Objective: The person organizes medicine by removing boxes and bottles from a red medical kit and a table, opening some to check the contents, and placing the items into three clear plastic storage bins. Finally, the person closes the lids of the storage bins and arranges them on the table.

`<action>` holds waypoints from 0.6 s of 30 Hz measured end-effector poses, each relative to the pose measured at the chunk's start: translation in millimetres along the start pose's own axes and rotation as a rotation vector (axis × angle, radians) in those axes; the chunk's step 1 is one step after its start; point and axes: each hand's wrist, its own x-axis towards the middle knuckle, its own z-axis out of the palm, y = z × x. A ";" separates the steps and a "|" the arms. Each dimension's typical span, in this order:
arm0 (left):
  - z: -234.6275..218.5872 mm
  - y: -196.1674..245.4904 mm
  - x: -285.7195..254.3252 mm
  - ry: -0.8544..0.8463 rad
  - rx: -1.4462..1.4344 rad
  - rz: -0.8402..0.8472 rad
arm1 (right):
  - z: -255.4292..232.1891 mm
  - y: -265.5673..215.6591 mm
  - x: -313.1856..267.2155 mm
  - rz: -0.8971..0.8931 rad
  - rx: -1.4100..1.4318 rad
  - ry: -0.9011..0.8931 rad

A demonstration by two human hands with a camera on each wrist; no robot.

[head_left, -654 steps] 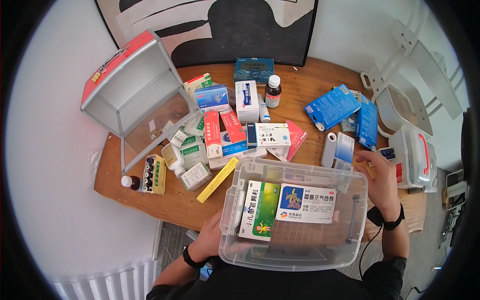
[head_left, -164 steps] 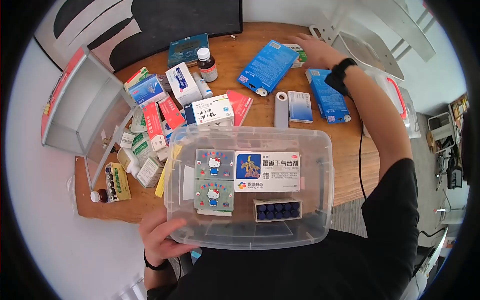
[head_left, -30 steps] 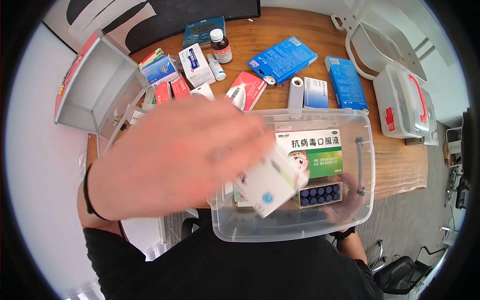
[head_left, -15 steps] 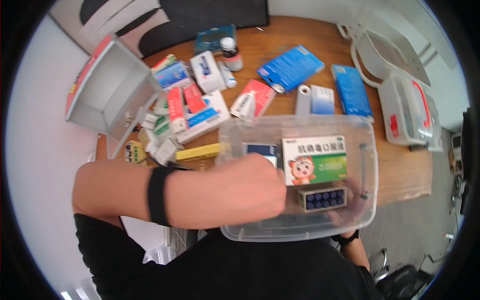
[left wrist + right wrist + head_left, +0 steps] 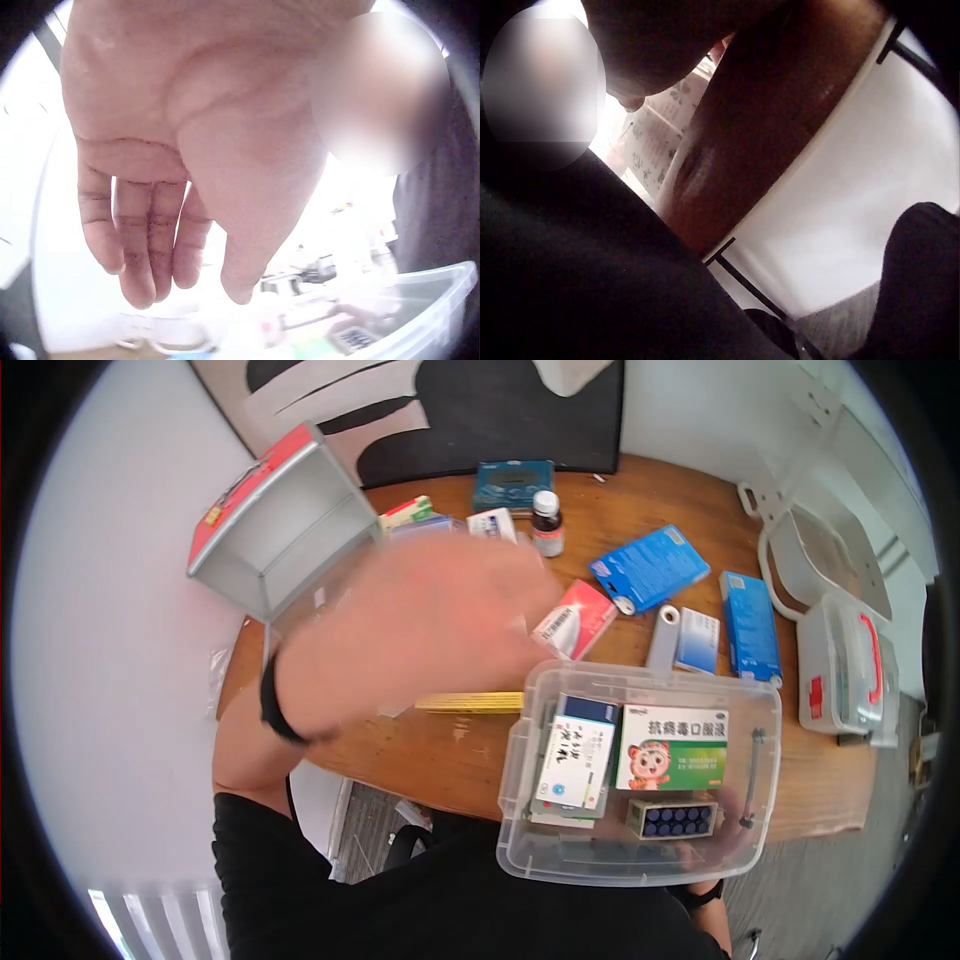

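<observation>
Over tbl (image 5: 400,772), L hand (image 5: 435,622) nr red box (image 5: 582,618), R hand (image 5: 700,852) under bin (image 5: 625,876)

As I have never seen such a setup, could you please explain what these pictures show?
There is no machine: a person works bare-handed. The wide picture comes from a head camera, the others from one on each wrist. The left hand, blurred above the brown wooden table, holds nothing. The right hand, mostly hidden, seems to support the clear, open plastic bin, which contains rectangular cardboard boxes. On the table are flat blue cardboard boxes and a brown bottle with a white cap.
</observation>
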 end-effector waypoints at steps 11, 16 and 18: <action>-46.8 2.4 -177.6 0.257 0.032 -0.971 | 4.8 4.7 26.3 -0.102 0.084 -0.204; -45.6 42.7 -247.4 0.258 0.215 -1.276 | -13.2 17.6 23.9 -0.121 0.139 -0.302; -38.2 53.0 -276.3 0.319 0.228 -1.375 | -8.6 15.7 33.8 -0.129 0.159 -0.329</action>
